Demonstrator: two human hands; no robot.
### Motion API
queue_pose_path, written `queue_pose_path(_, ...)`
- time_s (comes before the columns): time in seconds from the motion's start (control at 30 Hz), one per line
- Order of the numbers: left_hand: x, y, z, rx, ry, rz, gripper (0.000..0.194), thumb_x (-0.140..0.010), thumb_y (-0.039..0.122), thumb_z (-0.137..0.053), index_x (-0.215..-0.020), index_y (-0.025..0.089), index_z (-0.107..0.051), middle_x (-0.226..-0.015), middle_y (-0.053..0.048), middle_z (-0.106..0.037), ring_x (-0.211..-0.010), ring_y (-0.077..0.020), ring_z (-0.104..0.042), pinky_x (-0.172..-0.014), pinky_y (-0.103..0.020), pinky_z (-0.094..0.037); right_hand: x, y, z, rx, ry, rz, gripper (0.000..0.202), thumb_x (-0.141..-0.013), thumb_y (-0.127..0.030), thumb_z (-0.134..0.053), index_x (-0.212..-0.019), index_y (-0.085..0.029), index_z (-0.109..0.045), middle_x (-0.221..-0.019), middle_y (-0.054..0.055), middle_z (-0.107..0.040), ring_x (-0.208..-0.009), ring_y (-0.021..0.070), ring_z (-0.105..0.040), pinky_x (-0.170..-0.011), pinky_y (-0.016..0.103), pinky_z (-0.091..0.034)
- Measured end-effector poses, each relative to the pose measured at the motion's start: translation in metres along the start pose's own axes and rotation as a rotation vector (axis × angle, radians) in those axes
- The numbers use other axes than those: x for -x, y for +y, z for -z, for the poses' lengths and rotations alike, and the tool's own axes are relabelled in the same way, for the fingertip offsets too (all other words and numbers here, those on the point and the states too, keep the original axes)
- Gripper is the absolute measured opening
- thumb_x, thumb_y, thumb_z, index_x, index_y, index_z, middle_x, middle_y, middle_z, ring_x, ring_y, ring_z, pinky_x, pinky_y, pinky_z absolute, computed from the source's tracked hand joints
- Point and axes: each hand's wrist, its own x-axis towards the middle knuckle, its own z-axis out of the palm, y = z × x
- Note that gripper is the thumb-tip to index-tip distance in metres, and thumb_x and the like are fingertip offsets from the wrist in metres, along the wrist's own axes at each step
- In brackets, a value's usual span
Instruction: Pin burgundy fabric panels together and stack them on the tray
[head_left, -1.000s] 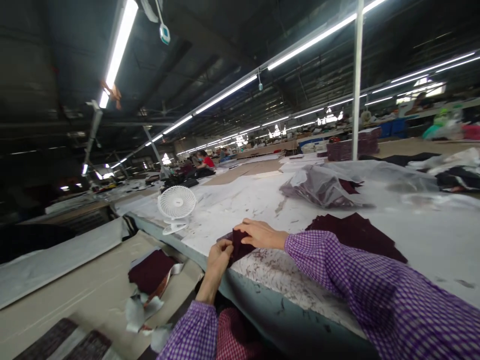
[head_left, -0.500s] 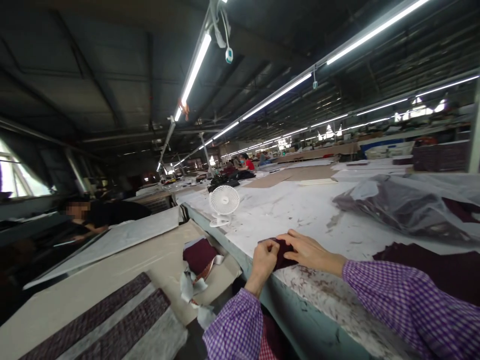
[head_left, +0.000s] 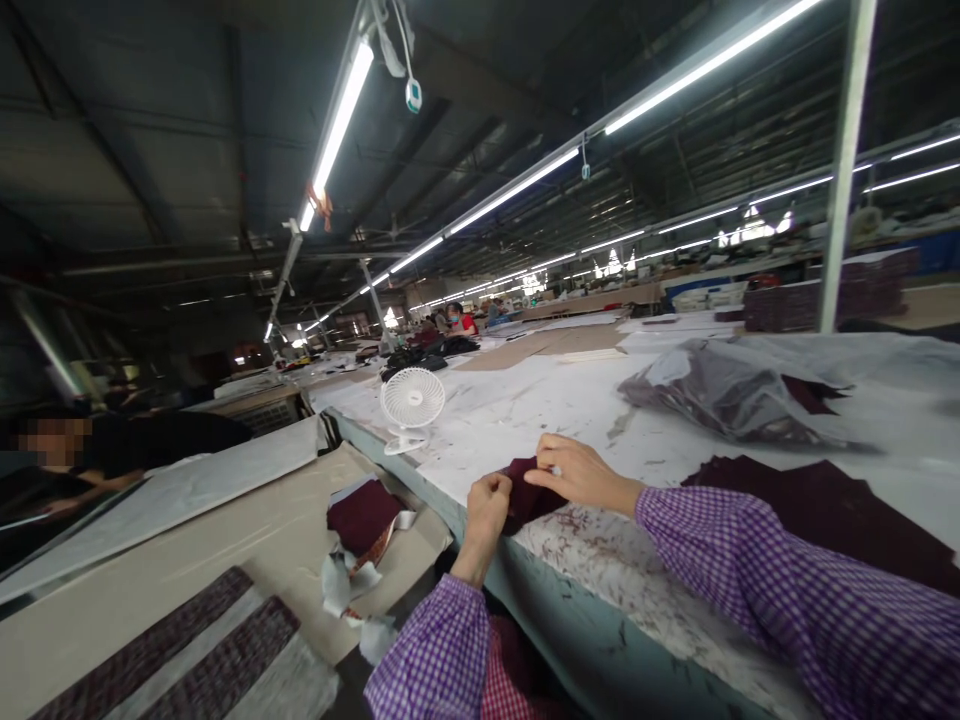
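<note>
At the near edge of the white-covered table lies a small dark maroon fabric piece (head_left: 528, 507). My left hand (head_left: 487, 510) pinches its left edge, thumb against curled fingers. From the right, my right hand (head_left: 581, 474) reaches over the same piece, its thumb and fingertips closed at the upper edge. Part of the fabric is hidden behind the fingers. Loose dark fibres (head_left: 600, 545) are scattered on the tabletop beside it. A larger stack of maroon fabric (head_left: 817, 505) rests to the right, beyond my right sleeve.
A small white fan (head_left: 412, 398) stands near the table's left edge. Clear plastic sheeting (head_left: 712, 395) covers fabric behind the stack. On the lower beige surface at left sit a maroon bundle (head_left: 365, 515) and striped fabric (head_left: 225, 640). A co-worker (head_left: 67, 450) bends over at far left.
The view has swung to the right, so everything sits further left. My right hand has lifted slightly and its fingers have drawn together at the fabric; the left keeps its pinch.
</note>
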Motion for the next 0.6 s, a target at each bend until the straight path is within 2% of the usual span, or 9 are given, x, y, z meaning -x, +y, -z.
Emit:
queue_pose_path(0.1, -0.003, -0.005, 0.002, 0.023, 0.012, 0.009, 0.018, -0.072, 0.03, -0.057, -0.058, 0.018, -0.057, -0.047, 0.002, -0.049, -0.045, -0.01, -0.044, -0.043, -0.021, -0.033, -0.005, -0.002, 0.006, -0.083, 0.121, -0.097, 0.045, -0.096, -0.036, -0.038, -0.059, -0.016, -0.056, -0.074, 0.004, -0.056, -0.07, 0.0131, -0.053, -0.072, 0.027, -0.04)
queue_pose_path(0.17, -0.004, -0.006, 0.003, 0.044, 0.01, 0.013, 0.018, -0.071, 0.029, -0.06, -0.059, 0.017, -0.058, -0.047, 0.002, -0.05, -0.045, -0.0098, -0.045, -0.044, -0.021, -0.033, -0.008, -0.005, 0.009, -0.111, 0.188, -0.104, 0.04, -0.096, -0.031, -0.038, -0.066, -0.015, -0.059, -0.076, 0.004, -0.057, -0.07, 0.0127, -0.054, -0.073, 0.026, -0.041)
queue_pose_path(0.23, -0.004, -0.006, 0.002, 0.072, 0.01, 0.02, 0.017, -0.07, 0.028, -0.061, -0.058, 0.017, -0.059, -0.047, 0.002, -0.051, -0.045, -0.0097, -0.046, -0.044, -0.021, -0.034, -0.009, -0.009, 0.008, -0.113, 0.177, -0.055, 0.031, -0.095, -0.027, -0.04, -0.077, -0.015, -0.063, -0.082, 0.005, -0.06, -0.075, 0.0133, -0.056, -0.074, 0.025, -0.041)
queue_pose_path(0.33, -0.003, -0.007, 0.001, 0.14, 0.045, 0.038, 0.016, -0.07, 0.026, -0.063, -0.058, 0.016, -0.059, -0.048, 0.003, -0.051, -0.045, -0.0088, -0.045, -0.044, -0.02, -0.034, -0.006, -0.008, -0.002, -0.031, -0.016, 0.036, 0.029, -0.094, -0.024, -0.04, -0.087, -0.014, -0.066, -0.089, 0.006, -0.065, -0.083, 0.0153, -0.058, -0.079, 0.027, -0.042)
queue_pose_path(0.43, -0.007, -0.009, 0.008, 0.24, 0.148, 0.084, 0.014, -0.075, 0.025, -0.058, -0.065, 0.016, -0.058, -0.048, 0.005, -0.047, -0.042, -0.0083, -0.043, -0.044, -0.021, -0.036, 0.002, 0.0, -0.018, 0.114, -0.235, 0.049, 0.028, -0.093, -0.027, -0.044, -0.1, -0.012, -0.068, -0.103, 0.012, -0.066, -0.098, 0.0203, -0.059, -0.09, 0.033, -0.041)
queue_pose_path(0.5, -0.014, -0.01, 0.023, 0.311, 0.235, 0.118, 0.012, -0.079, 0.021, -0.051, -0.071, 0.017, -0.057, -0.051, 0.004, -0.049, -0.044, -0.0099, -0.047, -0.047, -0.023, -0.041, 0.005, 0.005, -0.026, 0.174, -0.307, 0.017, 0.033, -0.091, -0.031, -0.048, -0.111, -0.011, -0.066, -0.113, 0.014, -0.064, -0.106, 0.0236, -0.056, -0.095, 0.037, -0.04)
queue_pose_path(0.6, -0.027, -0.009, 0.066, 0.382, 0.369, 0.136, 0.014, -0.08, 0.012, -0.044, -0.075, 0.017, -0.056, -0.059, 0.0, -0.056, -0.056, -0.0124, -0.056, -0.059, -0.025, -0.049, 0.005, 0.008, -0.029, 0.209, -0.355, -0.005, 0.039, -0.091, -0.036, -0.048, -0.117, -0.012, -0.064, -0.117, 0.014, -0.064, -0.108, 0.0251, -0.055, -0.095, 0.038, -0.04)
